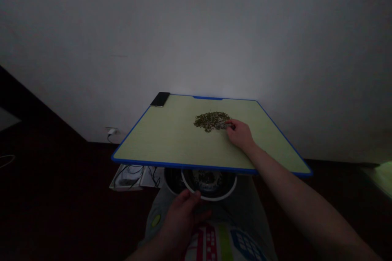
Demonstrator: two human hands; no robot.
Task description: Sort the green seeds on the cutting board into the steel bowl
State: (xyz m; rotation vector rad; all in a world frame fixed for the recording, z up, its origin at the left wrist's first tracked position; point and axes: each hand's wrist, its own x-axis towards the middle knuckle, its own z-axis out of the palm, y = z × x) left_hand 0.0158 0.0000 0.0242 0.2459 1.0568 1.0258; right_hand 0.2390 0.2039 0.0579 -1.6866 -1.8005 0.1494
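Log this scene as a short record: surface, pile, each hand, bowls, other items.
Surface: pale yellow tabletop with blue edging
Pile: small greenish-brown grains, spread near the middle, too small to identify
Right hand: fingertips at the pile's right edge, beside some greyish bits
Left hand: thumb at the near rim of the pale-rimmed bowl
Bowls: that one, plus a darker bowl partly behind it, both below the table's near edge
Other: smartphone at the far-left corner

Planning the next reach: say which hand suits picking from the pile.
Probably the right hand, at the edge of the pile; the left hand is lower, at the rim of the white-rimmed bowl.
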